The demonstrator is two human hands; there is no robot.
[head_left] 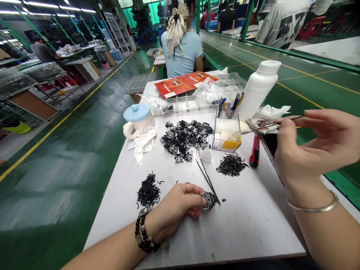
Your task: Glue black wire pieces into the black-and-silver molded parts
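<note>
Near the front of the table, my left hand [180,200] pinches a small black-and-silver part [209,201] between thumb and fingers. Black tweezers [206,176] lie just beyond that part, their end beside it. My right hand [315,146] is raised at the right, thumb and fingers closed on a thin dark stick [295,118]. The stick slants left over a small pad [263,125] with dark red smears; whether its tip touches the pad I cannot tell. A heap of similar black-and-silver parts [184,137] lies mid-table.
Small curved black pieces lie in a left pile [148,192] and a right pile [232,165]. Around them stand a lidded cup [137,120], a clear tool box [227,131], a white bottle [260,88] and a red cutter [255,152]. A person [181,48] sits beyond the table.
</note>
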